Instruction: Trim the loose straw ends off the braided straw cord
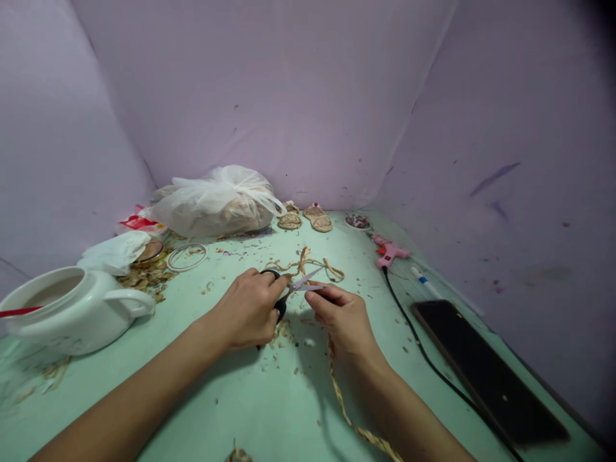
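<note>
My left hand (253,305) is closed around the black handles of a pair of scissors (289,292), whose blades are spread and point right. Close to the blade tips, my right hand (344,317) pinches a braided straw cord (339,391). One length of the cord hangs from under the right hand toward the bottom edge. Beyond the blades, straw strands (303,262) lie curled on the table. Whether the blades touch the cord is hard to make out.
At left stand a white teapot (91,314) and straw scraps (144,279). A plastic bag (216,202), small woven sandals (317,218) and a bead dish (357,222) sit at the back. To the right lie a pink glue gun (391,251), its cable, a marker (426,282) and a phone (486,372).
</note>
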Demonstrator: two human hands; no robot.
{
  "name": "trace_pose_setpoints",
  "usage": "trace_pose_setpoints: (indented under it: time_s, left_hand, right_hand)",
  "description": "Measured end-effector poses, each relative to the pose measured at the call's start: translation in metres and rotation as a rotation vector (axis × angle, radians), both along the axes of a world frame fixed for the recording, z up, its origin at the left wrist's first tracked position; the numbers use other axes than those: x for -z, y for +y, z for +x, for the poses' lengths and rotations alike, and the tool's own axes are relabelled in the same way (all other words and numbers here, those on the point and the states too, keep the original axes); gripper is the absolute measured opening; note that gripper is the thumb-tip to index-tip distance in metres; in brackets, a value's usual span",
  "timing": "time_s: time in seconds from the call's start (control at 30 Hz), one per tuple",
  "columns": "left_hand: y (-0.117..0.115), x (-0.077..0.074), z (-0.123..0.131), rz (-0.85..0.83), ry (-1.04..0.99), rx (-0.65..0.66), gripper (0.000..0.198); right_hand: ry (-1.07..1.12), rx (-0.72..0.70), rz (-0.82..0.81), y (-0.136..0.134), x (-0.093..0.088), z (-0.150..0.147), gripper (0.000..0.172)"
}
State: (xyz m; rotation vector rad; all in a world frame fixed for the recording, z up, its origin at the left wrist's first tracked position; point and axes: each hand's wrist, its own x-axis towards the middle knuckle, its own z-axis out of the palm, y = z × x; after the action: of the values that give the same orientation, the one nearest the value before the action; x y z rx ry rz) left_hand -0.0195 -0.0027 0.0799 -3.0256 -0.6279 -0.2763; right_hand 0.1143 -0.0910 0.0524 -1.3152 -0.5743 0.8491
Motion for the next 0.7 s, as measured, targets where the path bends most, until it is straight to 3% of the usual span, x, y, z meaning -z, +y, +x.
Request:
trace_pose_setpoints:
  time_s: [0.3,0.47,0.6,0.7]
  left_hand:
    - [-0.003,0.007,0.003,-0.112,-0.026,-0.018,0.044]
    - [-0.002,0.012,0.004,-0.246,-0.057,0.016,0.035]
    - [0.002,0.006,0.003,-0.458,-0.315,-0.006,0.022]
    - [0.006,-0.001,0.002,-0.701,-0.634,-0.173,0.019]
  right_hand:
    - [0.008,-0.003,0.033,0.001,0.001,-0.001,0.013]
    - [0.078,0.029,0.019,0.0,-0.002,-0.001,0.021]
    - [0.138,0.052,-0.006,0.001,-0.004,0.0,0.024]
    - [0.155,0.048,-0.038,0.001,-0.006,-0.002,0.02]
